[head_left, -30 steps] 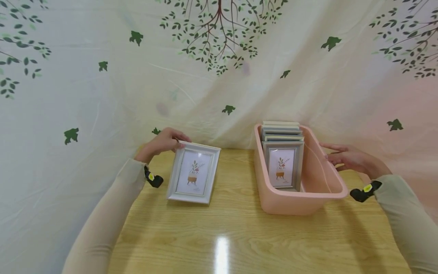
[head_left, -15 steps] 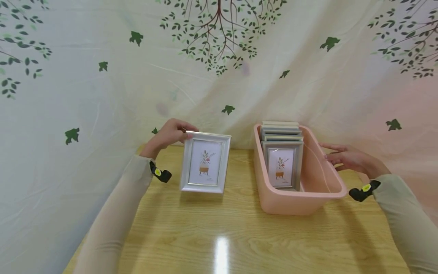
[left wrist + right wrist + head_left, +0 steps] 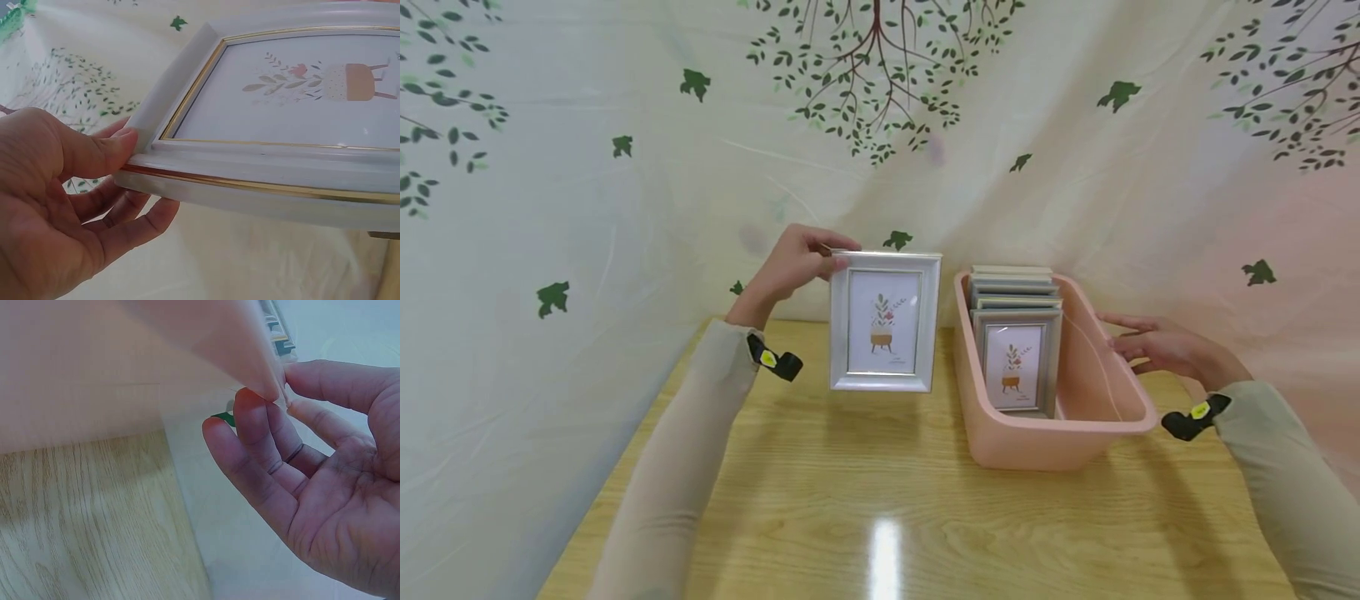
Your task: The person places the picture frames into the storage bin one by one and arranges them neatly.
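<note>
My left hand [image 3: 796, 265] grips a white picture frame [image 3: 884, 382] by its upper left corner. The thumb lies on the front face, with the other fingers behind and under the edge in the left wrist view. Held upright above the table, the frame has a gold inner line and a print of a potted plant. At the right, my right hand [image 3: 1172, 348] pinches the rim of a pink plastic bin [image 3: 1060, 446]. Inside the bin's left side, several picture frames [image 3: 1015, 317] stand in a row, the front one grey-brown with a similar print.
A wooden table [image 3: 805, 500] lies beneath everything, with a bright reflection near its front. Behind it hangs a pale cloth [image 3: 760, 125] printed with branches and green leaves. The right part of the bin shows its bare inner wall.
My left hand has lifted the white picture frame and carried it rightward, closer to the bin. The frame has straightened from its tilt. My right hand and the bin have stayed in place.
</note>
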Tool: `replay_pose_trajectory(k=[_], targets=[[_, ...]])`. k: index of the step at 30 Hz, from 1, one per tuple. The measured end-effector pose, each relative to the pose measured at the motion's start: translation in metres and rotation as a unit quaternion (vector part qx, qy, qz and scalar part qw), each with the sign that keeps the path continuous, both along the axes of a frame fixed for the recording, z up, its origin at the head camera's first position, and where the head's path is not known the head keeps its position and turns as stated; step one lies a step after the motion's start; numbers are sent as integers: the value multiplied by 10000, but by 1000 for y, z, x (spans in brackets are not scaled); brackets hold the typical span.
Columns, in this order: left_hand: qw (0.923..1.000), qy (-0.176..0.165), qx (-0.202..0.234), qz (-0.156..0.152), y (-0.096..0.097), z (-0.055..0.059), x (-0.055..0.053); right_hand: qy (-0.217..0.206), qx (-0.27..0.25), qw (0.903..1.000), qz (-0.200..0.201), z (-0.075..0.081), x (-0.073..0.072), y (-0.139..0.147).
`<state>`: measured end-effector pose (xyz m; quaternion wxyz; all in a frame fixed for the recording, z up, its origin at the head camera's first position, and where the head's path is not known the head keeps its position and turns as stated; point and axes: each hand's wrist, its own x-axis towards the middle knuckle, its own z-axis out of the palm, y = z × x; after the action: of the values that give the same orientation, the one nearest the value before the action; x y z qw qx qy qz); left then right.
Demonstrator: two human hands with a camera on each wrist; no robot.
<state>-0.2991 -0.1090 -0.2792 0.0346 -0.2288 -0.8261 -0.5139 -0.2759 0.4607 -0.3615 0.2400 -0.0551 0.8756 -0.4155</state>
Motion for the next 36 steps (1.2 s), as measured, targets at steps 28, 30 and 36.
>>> replay_pose_trajectory(k=[28,30,36], targets=[[9894,665,1282,123,72,39,5,14,-27,9999,-133,-1,0,1],[9886,695,1334,96,78,38,4,26,-22,9999,-128,-1,0,1],[9853,836,1486,26,101,37,4,56,-32,9999,-82,0,0,0]])
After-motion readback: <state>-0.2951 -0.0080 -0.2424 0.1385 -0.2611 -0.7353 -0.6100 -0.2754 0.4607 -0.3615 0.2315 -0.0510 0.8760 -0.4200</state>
